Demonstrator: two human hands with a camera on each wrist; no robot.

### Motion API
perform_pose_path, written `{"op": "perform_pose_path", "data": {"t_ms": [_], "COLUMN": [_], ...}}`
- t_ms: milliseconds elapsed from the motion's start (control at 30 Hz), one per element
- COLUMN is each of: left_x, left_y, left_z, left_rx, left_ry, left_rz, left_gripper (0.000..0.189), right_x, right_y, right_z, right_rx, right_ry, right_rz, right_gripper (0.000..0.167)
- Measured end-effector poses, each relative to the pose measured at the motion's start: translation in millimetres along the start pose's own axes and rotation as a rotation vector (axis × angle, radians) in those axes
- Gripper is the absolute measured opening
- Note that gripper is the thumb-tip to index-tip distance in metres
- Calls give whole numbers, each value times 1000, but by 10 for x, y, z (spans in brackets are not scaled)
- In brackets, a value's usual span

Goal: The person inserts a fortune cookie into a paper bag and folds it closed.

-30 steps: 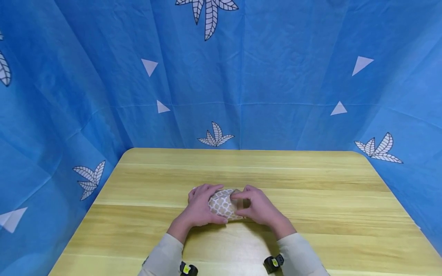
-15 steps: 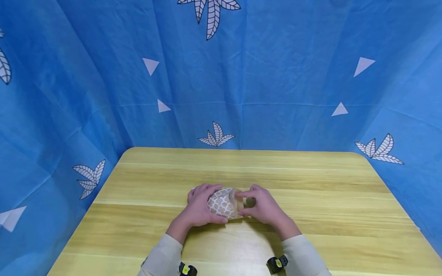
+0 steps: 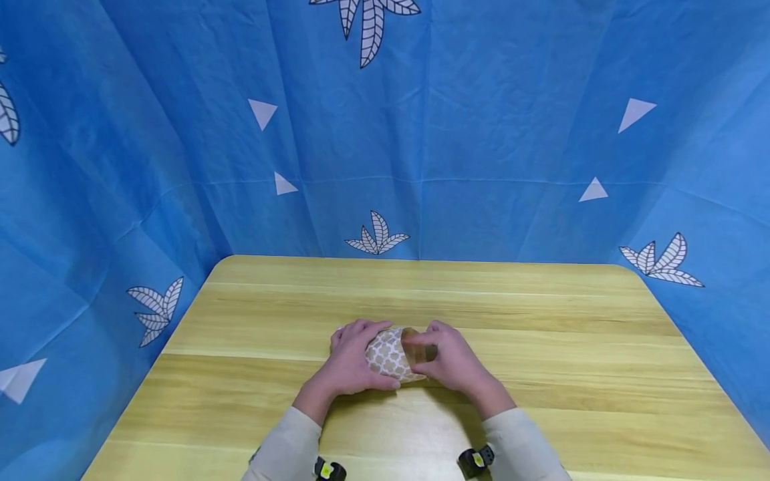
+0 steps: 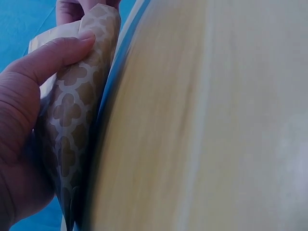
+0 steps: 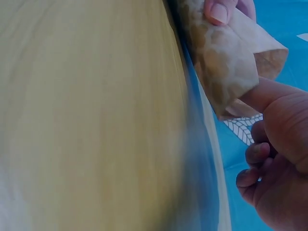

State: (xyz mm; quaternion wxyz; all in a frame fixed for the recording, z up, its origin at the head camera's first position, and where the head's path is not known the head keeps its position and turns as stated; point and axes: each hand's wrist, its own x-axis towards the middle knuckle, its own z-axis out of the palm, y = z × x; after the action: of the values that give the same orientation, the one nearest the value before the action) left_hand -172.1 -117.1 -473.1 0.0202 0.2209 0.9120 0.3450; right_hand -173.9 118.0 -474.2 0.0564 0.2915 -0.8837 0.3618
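Observation:
A small paper bag [image 3: 385,355], brown with a white lattice pattern, lies on its side on the table with its mouth to the right. My left hand [image 3: 351,364] grips its closed part, the thumb [image 4: 65,53] along the near side and fingers over the far side. At the mouth, the thumb and forefinger of my right hand [image 3: 454,361] are spread apart and reach into the opening. In the right wrist view that thumb [image 5: 269,92] slips inside the paper edge, while the other fingers are curled below. Anything inside the bag is hidden.
The pale wooden table [image 3: 541,314] extends around both hands. A blue curtain [image 3: 493,133] with leaf and triangle prints hangs behind its far edge and at the sides. A black wrist device [image 3: 475,461] sits at the right cuff, another device [image 3: 329,469] at the left.
My right hand shifted a little right, then came back left with its thumb and forefinger deeper in the bag's mouth. The left hand keeps its hold, almost in place.

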Motion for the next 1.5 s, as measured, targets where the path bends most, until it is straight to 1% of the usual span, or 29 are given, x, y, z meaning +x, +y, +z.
{"op": "perform_pose_path", "data": {"t_ms": [67,233,400,533,633,733,867,933,1067,1200,1267,1333,1400,1500], "left_x": [3,13,23,17,0,-24,-66,-89,-136,-154,-152,-148,-145,-130], "left_y": [9,31,41,56,71,89,112,127,163,163,142,115,93,76], "left_z": [3,15,30,27,14,-9,-42,-60,-99,-118,-110,-95,-77,-49], "left_rx": [-3,-10,9,37,75,105,125,131,116,70,39,4,-40,-126], "left_ry": [0,-6,-14,-16,-23,-30,-31,-26,-3,24,32,35,30,21], "left_rz": [2,10,21,31,15,-24,-74,-93,-130,-139,-139,-143,-152,-164], "left_gripper": [102,101,99,101,106,108,104,100,94,86,82,79,77,77], "right_x": [8,29,56,53,27,-10,-70,-103,-163,-207,-221,-230,-232,-224], "right_y": [-10,-33,-47,-32,-30,-35,-52,-63,-80,-97,-103,-102,-109,-119], "right_z": [8,11,7,12,2,-27,-86,-114,-153,-171,-162,-139,-112,-77], "right_rx": [-2,-17,-44,-23,36,79,79,85,116,185,238,280,316,327], "right_ry": [-1,-20,-34,-23,-3,38,95,114,118,62,22,-25,-57,-59], "right_rz": [-11,-5,-20,-17,38,115,190,222,319,444,475,474,455,425], "right_gripper": [44,41,39,34,29,25,23,28,45,61,70,79,88,94]}}
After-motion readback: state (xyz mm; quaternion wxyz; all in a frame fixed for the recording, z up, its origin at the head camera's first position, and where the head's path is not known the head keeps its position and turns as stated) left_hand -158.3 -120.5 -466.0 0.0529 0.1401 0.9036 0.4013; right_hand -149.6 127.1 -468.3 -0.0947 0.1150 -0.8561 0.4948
